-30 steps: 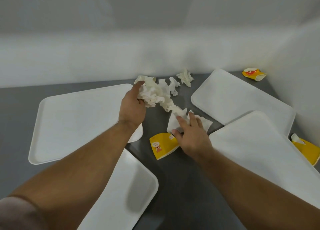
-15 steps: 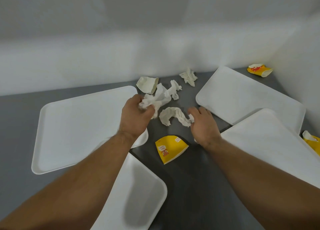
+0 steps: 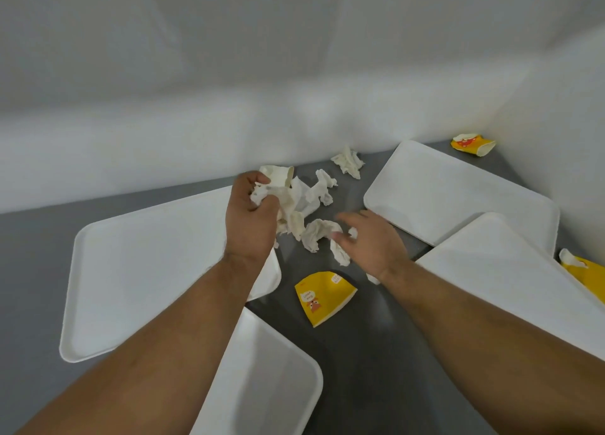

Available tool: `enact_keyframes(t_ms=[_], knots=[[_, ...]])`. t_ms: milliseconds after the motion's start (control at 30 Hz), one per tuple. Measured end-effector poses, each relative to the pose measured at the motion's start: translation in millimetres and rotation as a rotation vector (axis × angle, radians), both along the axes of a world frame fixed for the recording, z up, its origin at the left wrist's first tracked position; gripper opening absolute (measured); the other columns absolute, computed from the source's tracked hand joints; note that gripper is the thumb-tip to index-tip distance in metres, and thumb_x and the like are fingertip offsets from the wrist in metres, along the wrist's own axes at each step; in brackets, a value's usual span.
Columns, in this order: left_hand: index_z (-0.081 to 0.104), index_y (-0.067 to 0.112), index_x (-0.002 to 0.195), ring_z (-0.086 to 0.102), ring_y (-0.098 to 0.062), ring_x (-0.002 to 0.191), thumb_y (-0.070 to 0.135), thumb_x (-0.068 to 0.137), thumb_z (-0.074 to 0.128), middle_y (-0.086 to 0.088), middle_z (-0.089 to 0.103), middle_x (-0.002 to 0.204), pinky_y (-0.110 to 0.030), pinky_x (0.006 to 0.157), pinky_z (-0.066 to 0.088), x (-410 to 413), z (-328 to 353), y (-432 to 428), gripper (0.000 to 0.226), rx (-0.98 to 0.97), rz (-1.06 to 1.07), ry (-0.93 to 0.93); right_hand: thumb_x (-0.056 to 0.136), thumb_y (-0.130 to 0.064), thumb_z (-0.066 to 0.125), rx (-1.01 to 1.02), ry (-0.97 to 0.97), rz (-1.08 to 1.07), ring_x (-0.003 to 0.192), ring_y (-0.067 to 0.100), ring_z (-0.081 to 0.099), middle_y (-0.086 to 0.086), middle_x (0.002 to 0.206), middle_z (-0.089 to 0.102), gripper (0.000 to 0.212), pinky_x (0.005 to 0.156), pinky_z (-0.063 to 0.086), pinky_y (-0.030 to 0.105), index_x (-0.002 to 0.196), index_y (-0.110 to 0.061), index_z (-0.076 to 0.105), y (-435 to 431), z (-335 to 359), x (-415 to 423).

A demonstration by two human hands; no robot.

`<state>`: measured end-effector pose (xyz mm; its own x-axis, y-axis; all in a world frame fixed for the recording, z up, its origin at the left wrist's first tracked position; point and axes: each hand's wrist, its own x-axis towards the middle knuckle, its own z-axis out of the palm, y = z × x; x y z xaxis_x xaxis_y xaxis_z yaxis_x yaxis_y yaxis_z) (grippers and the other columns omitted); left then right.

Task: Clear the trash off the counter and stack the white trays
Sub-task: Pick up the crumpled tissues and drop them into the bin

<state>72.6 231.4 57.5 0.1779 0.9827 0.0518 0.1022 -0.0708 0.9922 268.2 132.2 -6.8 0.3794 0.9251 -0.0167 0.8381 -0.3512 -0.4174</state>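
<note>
nearest, yellow wrapper (image 3: 322,297) flat on counter (image 3: 360,352), at 7 o'clock from right hand (image 3: 376,243). right hand half open, fingertips on crumpled napkin (image 3: 319,236) at its 9 o'clock; napkin's long axis runs 10-to-4. left hand (image 3: 252,218) closed on napkin wad (image 3: 288,198). right hand nearer loose napkin. farther napkin (image 3: 348,162) at 12, by wall.

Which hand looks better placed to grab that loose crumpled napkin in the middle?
Probably the right hand: open, fingertips at the loose napkin. The left hand already clutches a napkin wad.
</note>
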Motion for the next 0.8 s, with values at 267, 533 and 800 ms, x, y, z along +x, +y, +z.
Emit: enact_keyframes(t_ms=[267, 533, 800], knots=[[0.067, 0.029, 0.087, 0.065, -0.010, 0.065, 0.019, 0.069, 0.081, 0.015, 0.071, 0.079, -0.027, 0.056, 0.054, -10, 7, 8, 0.024, 0.015, -0.091, 0.091, 0.086, -0.040, 0.070, -0.100, -0.006, -0.043, 0.082, 0.018, 0.057, -0.002, 0.094, 0.055, 0.025, 0.069, 0.040, 0.028, 0.102, -0.021, 0.074, 8, -16, 0], [0.071, 0.025, 0.089, 0.072, -0.025, 0.086, 0.024, 0.079, 0.061, -0.004, 0.076, 0.093, -0.036, 0.074, 0.062, 5, 6, -10, 0.014, -0.079, -0.151, 0.045, 0.086, -0.007, 0.059, 0.183, 0.457, -0.306, 0.068, 0.007, 0.061, -0.005, 0.081, 0.061, 0.023, 0.059, 0.045, 0.016, 0.077, -0.026, 0.051, -28, 25, 12], [0.061, 0.025, 0.105, 0.058, -0.014, 0.051, 0.025, 0.091, 0.056, 0.000, 0.067, 0.072, -0.029, 0.045, 0.048, 58, 14, -60, 0.015, -0.190, -0.325, -0.068, 0.086, -0.032, 0.080, 0.467, 1.232, -0.657, 0.049, 0.015, 0.051, 0.006, 0.068, 0.066, 0.022, 0.042, 0.040, 0.023, 0.091, -0.011, 0.079, -104, 83, 18]])
